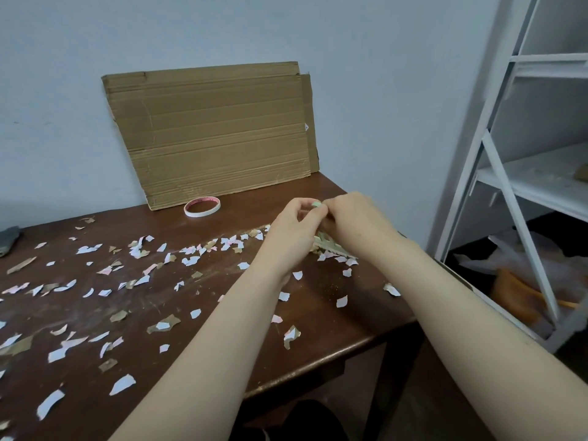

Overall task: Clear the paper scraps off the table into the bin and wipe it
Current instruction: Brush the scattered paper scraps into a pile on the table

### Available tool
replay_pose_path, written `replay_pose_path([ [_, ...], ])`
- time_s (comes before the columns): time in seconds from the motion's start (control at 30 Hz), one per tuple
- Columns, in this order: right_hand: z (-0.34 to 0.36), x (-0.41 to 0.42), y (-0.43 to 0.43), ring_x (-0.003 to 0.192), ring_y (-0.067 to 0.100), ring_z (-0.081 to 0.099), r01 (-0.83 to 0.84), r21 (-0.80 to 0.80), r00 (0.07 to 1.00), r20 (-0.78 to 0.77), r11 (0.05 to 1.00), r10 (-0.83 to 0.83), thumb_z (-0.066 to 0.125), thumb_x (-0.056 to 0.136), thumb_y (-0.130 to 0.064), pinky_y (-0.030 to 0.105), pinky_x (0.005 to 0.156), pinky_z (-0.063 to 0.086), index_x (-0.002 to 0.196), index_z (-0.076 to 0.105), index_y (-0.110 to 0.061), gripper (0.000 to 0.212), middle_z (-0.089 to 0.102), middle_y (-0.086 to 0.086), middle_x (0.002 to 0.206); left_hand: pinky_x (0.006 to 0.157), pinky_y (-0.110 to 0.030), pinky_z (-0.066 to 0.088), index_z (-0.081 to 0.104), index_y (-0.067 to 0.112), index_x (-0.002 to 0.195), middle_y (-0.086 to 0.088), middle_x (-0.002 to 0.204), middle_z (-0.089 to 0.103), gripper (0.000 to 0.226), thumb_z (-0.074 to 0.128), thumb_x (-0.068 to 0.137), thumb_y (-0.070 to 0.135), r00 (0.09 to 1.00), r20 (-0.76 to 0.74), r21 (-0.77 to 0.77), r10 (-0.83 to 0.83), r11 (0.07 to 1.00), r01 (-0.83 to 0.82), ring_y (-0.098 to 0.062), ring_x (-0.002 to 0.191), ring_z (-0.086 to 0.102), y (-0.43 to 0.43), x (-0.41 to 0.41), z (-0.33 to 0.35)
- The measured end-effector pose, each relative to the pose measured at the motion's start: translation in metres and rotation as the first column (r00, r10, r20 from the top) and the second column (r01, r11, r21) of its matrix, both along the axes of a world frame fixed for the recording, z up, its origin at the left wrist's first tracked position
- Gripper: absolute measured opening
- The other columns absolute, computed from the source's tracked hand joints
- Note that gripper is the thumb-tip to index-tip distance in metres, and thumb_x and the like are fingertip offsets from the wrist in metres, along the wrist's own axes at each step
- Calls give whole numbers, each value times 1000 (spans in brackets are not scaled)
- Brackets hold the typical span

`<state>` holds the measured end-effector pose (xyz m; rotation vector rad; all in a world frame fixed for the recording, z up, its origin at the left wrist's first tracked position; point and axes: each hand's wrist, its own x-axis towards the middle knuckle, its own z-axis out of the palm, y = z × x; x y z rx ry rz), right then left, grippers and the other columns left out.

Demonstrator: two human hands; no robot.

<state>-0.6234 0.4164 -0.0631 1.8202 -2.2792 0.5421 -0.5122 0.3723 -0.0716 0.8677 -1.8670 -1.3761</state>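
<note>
Several white, pink and brown paper scraps (136, 249) lie scattered over the dark wooden table (318, 332). Both my hands are raised together above the table's far right part. My left hand (294, 232) and my right hand (353, 218) pinch a small bunch of paper scraps (316, 204) between their fingertips. A pale strip of paper (334, 248) hangs or lies just below my right hand, partly hidden. No bin and no cloth are plainly in view.
A cardboard sheet (210, 132) leans against the wall at the back. A roll of tape (202, 206) lies in front of it. A dark object (8, 240) sits at the left edge. White metal shelving (515, 186) stands to the right, with bags underneath.
</note>
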Motion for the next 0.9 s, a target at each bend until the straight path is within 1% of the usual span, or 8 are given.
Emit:
replay_pose_path([
  [0.07,8,-5,5,67,25,47,3,-55,998,56,998,0,41,97,-27,31,55,30,75,56,-13,30,46,0,61,66,-19,42,56,29,105,12,99,60,14,50,94,35,1000,-19,2,0,1000,0,-6,87,56,1,2,2],
  [0.17,22,-29,19,70,29,50,162,-89,984,88,983,-154,42,97,-31,29,60,31,78,61,-9,35,49,6,63,65,-19,40,56,30,106,15,96,57,15,50,94,37,1000,-14,-7,-14,1000,14,-5,85,57,3,0,2],
  [0.37,8,-51,34,72,32,51,363,44,930,-78,931,-359,35,100,-31,30,61,32,81,59,-6,39,50,13,74,67,-20,41,57,29,105,14,90,56,15,50,94,36,997,6,27,-75,997,75,-6,88,55,12,-10,-3],
  [0.47,-7,-25,28,70,29,45,267,79,962,-81,961,-260,41,97,-27,29,60,33,79,58,-11,30,58,14,79,73,-22,43,57,30,104,14,91,57,14,51,94,36,997,7,37,-76,996,75,-7,89,56,14,-10,-6],
  [0.63,-10,15,18,62,24,39,110,41,988,-110,993,-105,44,88,-9,29,47,25,57,27,-21,37,33,-2,57,64,-18,41,59,27,101,15,87,59,15,48,95,35,1000,-28,27,-6,1000,7,2,73,55,13,-1,-2],
  [0.7,-8,21,16,60,26,38,39,-16,996,-74,999,-41,41,92,-15,28,45,20,55,24,-22,41,31,-1,55,69,-19,42,61,27,99,17,87,60,16,48,95,35,998,-51,10,40,999,-40,2,77,54,10,4,0],
  [0.8,-6,17,16,61,27,45,-4,-83,1000,12,997,5,36,96,-26,28,45,22,57,36,-19,39,38,-1,55,72,-23,42,62,26,94,14,84,62,15,49,95,34,996,-75,-6,42,999,-43,0,80,54,11,7,1],
  [0.9,-5,7,18,68,24,53,-81,-101,981,169,992,98,39,95,-35,30,53,35,80,49,-19,24,51,-3,66,71,-21,42,60,28,99,8,95,64,13,50,94,35,997,-73,-18,18,1000,-19,-1,83,56,15,5,0],
])
